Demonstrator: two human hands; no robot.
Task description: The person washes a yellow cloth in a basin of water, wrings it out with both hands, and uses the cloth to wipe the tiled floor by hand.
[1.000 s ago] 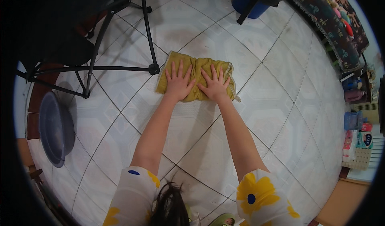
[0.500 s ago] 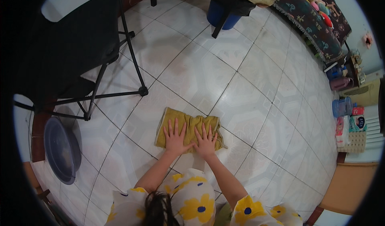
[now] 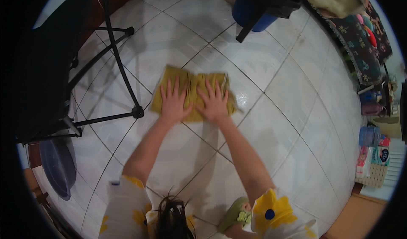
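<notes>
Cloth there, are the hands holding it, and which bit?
Nothing is gripped: the left hand lies flat on the left half of the cloth, the right hand flat on its right half.

A cloth (image 3: 193,92) lies on the floor (image 3: 271,154) under both hands (image 3: 173,106); chair (image 3: 46,73) and basin (image 3: 58,167) left, bucket (image 3: 265,22) ahead.

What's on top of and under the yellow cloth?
Left hand and right hand lie flat on the cloth; tiled floor surrounds it, but what's directly beneath is covered.
</notes>
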